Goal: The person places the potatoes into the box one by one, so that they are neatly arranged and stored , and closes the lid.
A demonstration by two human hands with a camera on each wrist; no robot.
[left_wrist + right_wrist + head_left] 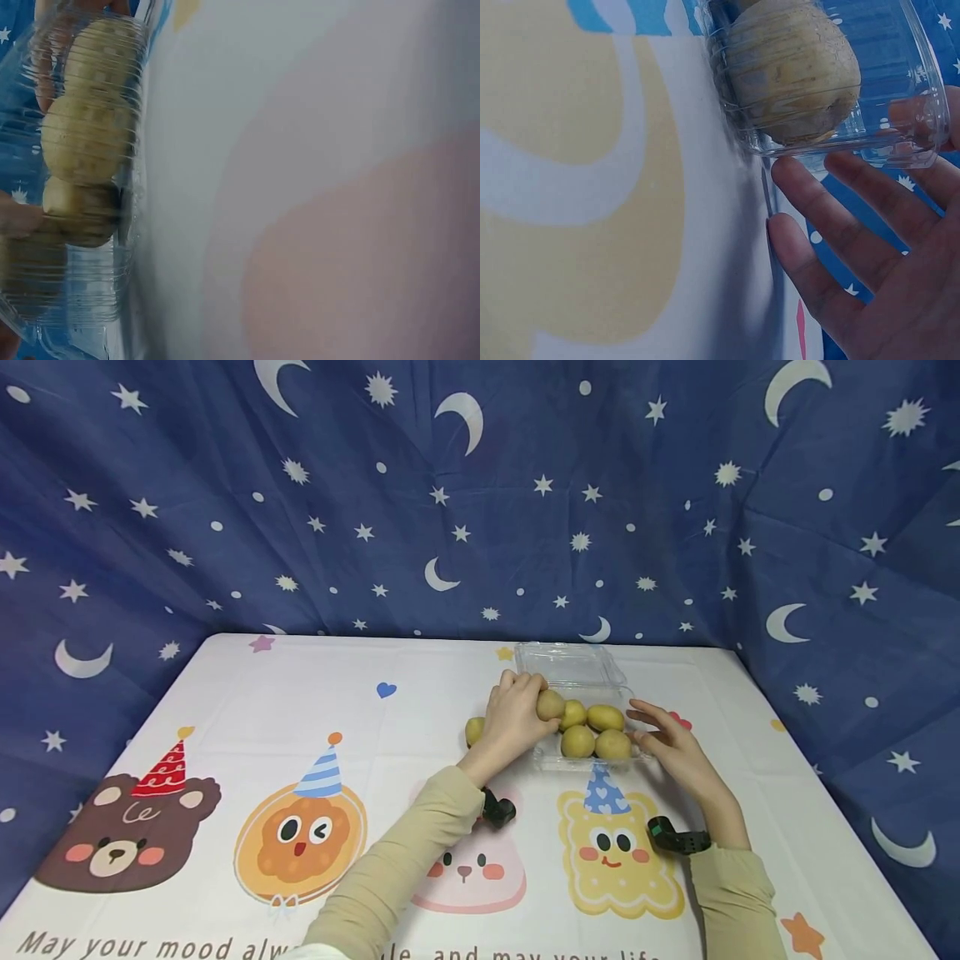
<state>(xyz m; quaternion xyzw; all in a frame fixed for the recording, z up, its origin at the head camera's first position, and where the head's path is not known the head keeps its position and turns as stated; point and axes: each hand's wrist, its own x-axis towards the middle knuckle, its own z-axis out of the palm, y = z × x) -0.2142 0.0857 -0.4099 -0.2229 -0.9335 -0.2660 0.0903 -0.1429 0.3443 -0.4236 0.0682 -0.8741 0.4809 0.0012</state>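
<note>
A clear plastic clamshell box point(551, 760) stands on the table with its lid folded back, several yellow-brown potatoes point(613, 746) inside. My left hand point(517, 710) grips a potato point(550, 705) over the box's left part, beside the others. In the left wrist view, potatoes point(86, 139) show through the ribbed box wall, and a fingertip point(19, 217) overlaps the lower one. My right hand point(678, 747) is at the box's right side with fingers spread. The right wrist view shows its fingers point(855, 217) along the box's end, the thumb point(919, 120) overlapping the rim.
Another potato point(475, 731) lies on the table left of the box, partly hidden by my left hand. The transparent lid point(570, 664) extends toward the back edge. A white cartoon-printed cloth point(187, 693) covers the table; a blue starry curtain point(480, 527) hangs behind.
</note>
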